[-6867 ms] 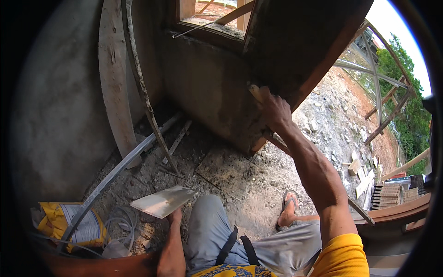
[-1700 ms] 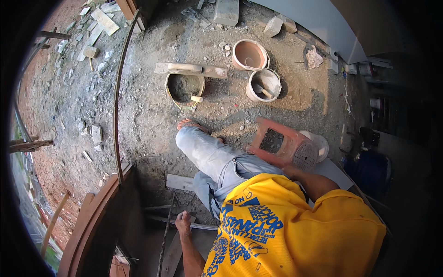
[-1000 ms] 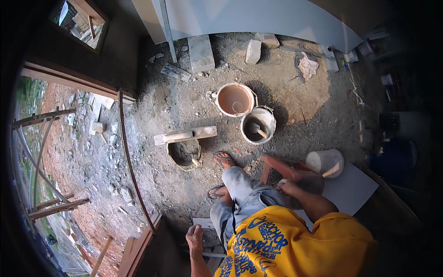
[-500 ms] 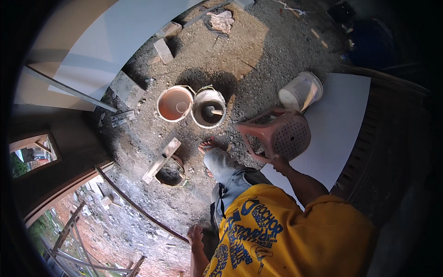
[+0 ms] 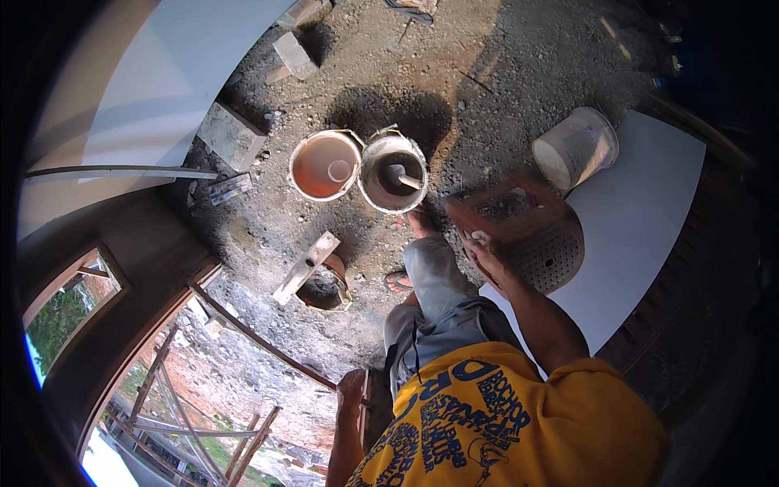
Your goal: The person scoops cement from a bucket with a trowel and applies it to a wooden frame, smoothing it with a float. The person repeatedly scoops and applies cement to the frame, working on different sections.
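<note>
My right hand (image 5: 489,253) is closed on a reddish-brown plastic stool (image 5: 552,258), gripping it along its left side. The stool is tipped over, its perforated seat towards me and its legs pointing away. On the lower left, my left hand (image 5: 351,388) is closed around a thin dark wooden rail (image 5: 264,343) at the opening's edge; its fingers show only in part. Ahead of my feet stand two buckets side by side: one with reddish liquid and a floating round cup (image 5: 339,170), the other a grey-crusted bucket (image 5: 372,195) with a handled tool (image 5: 410,182) inside.
A smaller mortar bucket (image 5: 339,266) sits left of my legs, with a wooden float-like board (image 5: 307,268) across its side. A white bucket (image 5: 578,150) lies tipped by a white sheet (image 5: 649,203) on the right. Blocks (image 5: 231,138) lie on the gravel beside the left-hand wall panels.
My right hand has shifted along the stool, which has turned and moved away from me to the right. One leg has stepped forward. My left hand stays by the rail; the view has shifted.
</note>
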A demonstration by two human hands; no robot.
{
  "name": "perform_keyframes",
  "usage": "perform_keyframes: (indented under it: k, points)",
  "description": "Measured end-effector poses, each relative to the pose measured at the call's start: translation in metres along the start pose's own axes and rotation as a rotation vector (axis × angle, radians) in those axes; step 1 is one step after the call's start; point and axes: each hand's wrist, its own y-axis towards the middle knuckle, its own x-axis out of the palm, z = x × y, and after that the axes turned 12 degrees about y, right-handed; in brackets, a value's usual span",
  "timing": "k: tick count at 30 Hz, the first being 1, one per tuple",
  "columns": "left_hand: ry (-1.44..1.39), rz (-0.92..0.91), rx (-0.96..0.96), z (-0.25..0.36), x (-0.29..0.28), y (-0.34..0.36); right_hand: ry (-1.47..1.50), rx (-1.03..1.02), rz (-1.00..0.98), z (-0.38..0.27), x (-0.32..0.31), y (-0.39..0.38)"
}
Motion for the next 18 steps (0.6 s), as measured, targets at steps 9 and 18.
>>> perform_keyframes:
  k: [9,18]
  points:
    - [0.093,-0.013,0.087,0.102,0.049,0.069,-0.361,-0.155,-0.169,-0.043,0.048,0.144]
    - [0.439,0.067,0.155,0.149,0.088,0.145,-0.538,-0.135,-0.289,-0.118,0.157,0.214]
